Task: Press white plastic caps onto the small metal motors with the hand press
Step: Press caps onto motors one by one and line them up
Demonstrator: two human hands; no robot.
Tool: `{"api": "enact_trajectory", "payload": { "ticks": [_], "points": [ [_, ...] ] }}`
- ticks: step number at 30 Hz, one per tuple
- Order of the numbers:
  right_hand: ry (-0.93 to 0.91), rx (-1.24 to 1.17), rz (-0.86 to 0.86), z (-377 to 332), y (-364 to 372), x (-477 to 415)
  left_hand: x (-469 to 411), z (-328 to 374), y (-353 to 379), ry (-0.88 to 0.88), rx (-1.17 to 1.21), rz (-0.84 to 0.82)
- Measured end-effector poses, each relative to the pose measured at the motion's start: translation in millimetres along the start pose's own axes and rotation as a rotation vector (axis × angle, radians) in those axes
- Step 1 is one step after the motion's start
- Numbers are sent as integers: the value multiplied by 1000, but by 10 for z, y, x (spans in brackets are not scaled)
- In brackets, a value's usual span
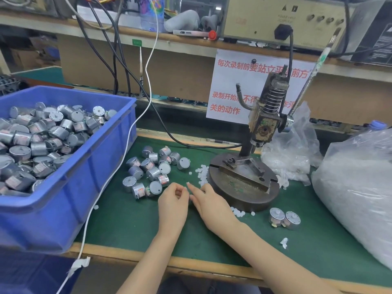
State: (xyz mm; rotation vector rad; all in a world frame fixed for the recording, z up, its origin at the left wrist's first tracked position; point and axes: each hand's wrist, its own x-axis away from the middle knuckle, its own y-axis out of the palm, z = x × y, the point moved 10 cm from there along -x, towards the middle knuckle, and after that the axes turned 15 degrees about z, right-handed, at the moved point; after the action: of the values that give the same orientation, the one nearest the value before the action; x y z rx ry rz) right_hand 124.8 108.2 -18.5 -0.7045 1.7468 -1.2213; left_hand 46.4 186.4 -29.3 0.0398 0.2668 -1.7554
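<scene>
— My left hand (172, 205) rests on the green mat (127, 219), fingers curled in toward the thumb. Whether they pinch anything, I cannot tell. My right hand (212, 203) lies just beside it, forefinger stretched out, gripping nothing.

— And the parts?

— Far left stands a blue plastic crate (53, 219), heaped with silver cylindrical metal motors (42, 141). Beside it a loose cluster of motors (152, 168) lies on the mat, just beyond my left fingers.

— The caps?

— Small white plastic caps (202, 175) are scattered between that cluster and the rusty iron hand press (244, 187), right against its round base. My right fingers lie near them. A few more lie at the base's near edge.

— Right of the press?

— A pair of motors (284, 218) sits side by side on the mat, near the base. Farther right slumps a big clear plastic bag (360, 187) full of white pieces.
</scene>
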Motion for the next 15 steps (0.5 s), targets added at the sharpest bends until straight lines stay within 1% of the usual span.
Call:
{"api": "enact_trajectory", "payload": {
  "ticks": [3, 4, 7, 9, 12, 15],
  "points": [
    [57, -138, -9, 28, -46, 17, 2, 3, -1, -7, 9, -5],
    [71, -142, -4, 53, -68, 31, 6, 6, -3, -8, 11, -5],
    [63, -2, 8, 120, -151, 65, 26, 23, -8, -3, 0, -4],
    [5, 47, -39, 99, -180, 72, 35, 41, -13, 14, -17, -7],
    [-162, 120, -149, -1, -172, 111, 41, 51, -12, 23, -25, -16],
    [-229, 156, -188, -9, -193, 129, 49, 56, -14, 16, -22, -24]
  ]
}}
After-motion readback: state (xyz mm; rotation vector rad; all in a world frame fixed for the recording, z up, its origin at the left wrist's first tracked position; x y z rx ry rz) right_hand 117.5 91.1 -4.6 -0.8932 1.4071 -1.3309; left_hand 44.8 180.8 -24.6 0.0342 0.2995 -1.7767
